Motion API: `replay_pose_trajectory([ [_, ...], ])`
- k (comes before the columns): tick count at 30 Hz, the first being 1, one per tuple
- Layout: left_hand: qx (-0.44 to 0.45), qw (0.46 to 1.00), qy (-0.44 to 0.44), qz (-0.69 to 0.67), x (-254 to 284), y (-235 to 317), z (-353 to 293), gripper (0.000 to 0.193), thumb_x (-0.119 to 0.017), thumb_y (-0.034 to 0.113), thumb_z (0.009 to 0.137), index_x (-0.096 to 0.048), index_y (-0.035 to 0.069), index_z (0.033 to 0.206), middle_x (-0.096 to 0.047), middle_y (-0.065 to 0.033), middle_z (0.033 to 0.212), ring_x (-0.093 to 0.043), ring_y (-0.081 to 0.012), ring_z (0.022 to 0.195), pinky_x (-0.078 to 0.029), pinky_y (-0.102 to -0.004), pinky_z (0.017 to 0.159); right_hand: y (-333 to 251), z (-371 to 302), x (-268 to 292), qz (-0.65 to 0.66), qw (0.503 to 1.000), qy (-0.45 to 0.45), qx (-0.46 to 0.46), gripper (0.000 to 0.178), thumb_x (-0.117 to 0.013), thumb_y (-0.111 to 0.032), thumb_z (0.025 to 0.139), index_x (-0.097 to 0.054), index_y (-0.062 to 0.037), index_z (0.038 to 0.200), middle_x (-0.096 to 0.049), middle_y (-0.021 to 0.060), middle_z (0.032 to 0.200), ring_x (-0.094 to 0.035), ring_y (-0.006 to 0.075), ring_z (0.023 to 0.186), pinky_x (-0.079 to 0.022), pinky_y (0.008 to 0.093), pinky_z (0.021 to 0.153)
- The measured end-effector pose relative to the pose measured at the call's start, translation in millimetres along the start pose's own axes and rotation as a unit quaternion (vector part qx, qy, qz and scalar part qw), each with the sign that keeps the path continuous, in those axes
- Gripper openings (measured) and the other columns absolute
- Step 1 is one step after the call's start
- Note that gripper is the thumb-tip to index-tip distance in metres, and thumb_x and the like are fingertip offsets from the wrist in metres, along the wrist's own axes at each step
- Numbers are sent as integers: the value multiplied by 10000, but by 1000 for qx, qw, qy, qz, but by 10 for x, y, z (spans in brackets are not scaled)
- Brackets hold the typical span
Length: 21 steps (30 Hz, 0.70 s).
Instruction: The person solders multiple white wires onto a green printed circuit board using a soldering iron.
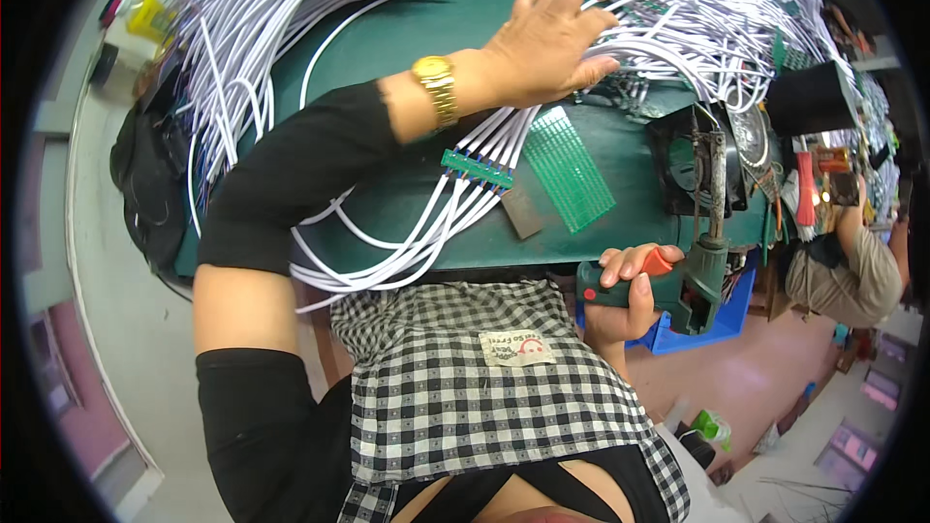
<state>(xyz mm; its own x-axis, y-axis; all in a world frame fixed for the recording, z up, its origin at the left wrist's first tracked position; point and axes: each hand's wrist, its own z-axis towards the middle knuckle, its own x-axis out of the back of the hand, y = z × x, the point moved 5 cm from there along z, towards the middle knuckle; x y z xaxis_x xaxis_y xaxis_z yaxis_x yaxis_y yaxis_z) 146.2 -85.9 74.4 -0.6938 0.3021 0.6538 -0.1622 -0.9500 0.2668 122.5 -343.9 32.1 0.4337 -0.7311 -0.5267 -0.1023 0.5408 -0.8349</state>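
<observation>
My left hand (557, 44), with a gold watch (435, 87) at the wrist, reaches over the bench to a heap of white cables (678, 24). Its fingers are spread at the heap's near edge, thumb apart from them. My right hand (628, 291) grips a green soldering gun (699, 276) with a red trigger, its metal front part pointing away from me. Between my hands, a narrow green circuit board strip (475, 170) has several white cables attached along both long edges. Beside it lies a larger green circuit board panel (572, 174) and a small brown piece (521, 213).
A thick bundle of white cables (232, 58) covers the bench's left side. A black square fan (678, 160) stands behind the soldering gun. Below the green bench top (387, 199) is a blue bin (712, 315). Another person (843, 271) works at the far right.
</observation>
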Motion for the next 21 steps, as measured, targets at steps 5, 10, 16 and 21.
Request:
replay_pose_trajectory([
  [5, 185, 961, -206, 13, 878, 181, -650, 353, -601, 203, 853, -494, 1, 1123, -555, -185, 1024, -578, -325, 905, -478, -368, 732, 110, -65, -71, 50, 994, -65, -74, 416, -554, -101, 789, -404, -99, 1177, -501, 53, 760, -529, 164, 607, -452, 369, 713],
  [10, 445, 842, -240, -186, 1057, 525, -1270, 235, -628, 141, 862, -522, -26, 989, -627, -131, 747, -622, -185, 645, -487, -302, 599, 273, -130, -54, 51, 986, -109, -118, 401, -588, -106, 818, -401, -101, 1173, -501, 51, 762, -546, 168, 623, -461, 379, 711],
  [16, 558, 783, -52, -272, 773, 547, -1621, 136, -579, 102, 902, -595, -33, 907, -541, 40, 707, -441, -18, 631, -372, -189, 552, 369, -153, -39, 28, 982, -143, -116, 397, -550, -98, 811, -392, -79, 1175, -490, 59, 773, -527, 154, 602, -458, 363, 701],
  [21, 567, 780, -13, -264, 732, 464, -1724, 133, -569, 104, 905, -600, -19, 863, -491, 65, 681, -374, -12, 607, -304, -187, 522, 370, -189, -16, -13, 971, -191, -143, 420, -625, -132, 828, -392, -108, 1177, -502, 61, 772, -545, 174, 627, -459, 385, 713],
])
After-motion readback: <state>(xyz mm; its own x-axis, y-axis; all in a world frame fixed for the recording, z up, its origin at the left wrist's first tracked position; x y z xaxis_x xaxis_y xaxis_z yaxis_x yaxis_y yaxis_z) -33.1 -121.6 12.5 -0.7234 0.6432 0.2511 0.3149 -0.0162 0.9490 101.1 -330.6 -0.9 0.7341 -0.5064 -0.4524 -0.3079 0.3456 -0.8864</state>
